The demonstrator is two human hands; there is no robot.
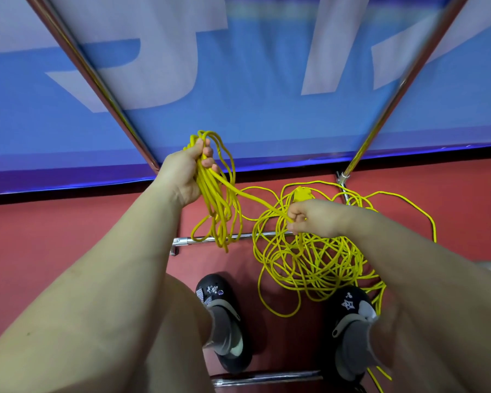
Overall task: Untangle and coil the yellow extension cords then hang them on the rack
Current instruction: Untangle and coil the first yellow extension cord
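Up in front of the person, the left hand [186, 173] is raised with its fingers curled tight round a bunch of yellow cord loops [216, 202]. The loops hang down from the fist. One strand runs from that bunch, down and across, to the right hand [313, 218]. The right hand is lower, and its thumb and fingers pinch that strand. Both arms reach forward, bare.

Below the right hand, a big messy pile of yellow cord [312, 256] lies on the red floor [68, 236], with a yellow plug [302, 193] at its far side. The pile touches the right shoe [352, 327]. The left shoe [223, 316] stands apart from it.

Two shiny rack poles [97, 78] slant up on each side, and a low rack bar [204, 239] runs behind the hanging loops. A blue banner [267, 117] fills the wall behind.
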